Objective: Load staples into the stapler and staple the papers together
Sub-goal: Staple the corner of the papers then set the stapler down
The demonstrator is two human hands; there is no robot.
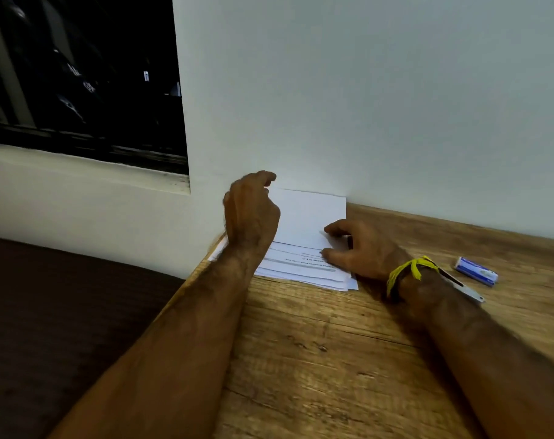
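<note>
You face a plain pale wall. Dark window sits upper left, barred, with a white sill below. Wood-grain table butts the wall. Dark brown surface lies left of it. Light is dim.

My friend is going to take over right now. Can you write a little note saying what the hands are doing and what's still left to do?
Left hand: on the far left of the papers, fingers curled at the top sheet's edge.
Right hand: resting on the papers' right side, yellow band on the wrist.
Papers: an uneven stack on the wooden table, against the wall.
Blue-and-white box, probably the staples: lying right of the right hand, untouched.
Stapler: mostly hidden behind the right wrist.
Done: papers gathered.
Left: square the stack, load staples, staple.
</note>
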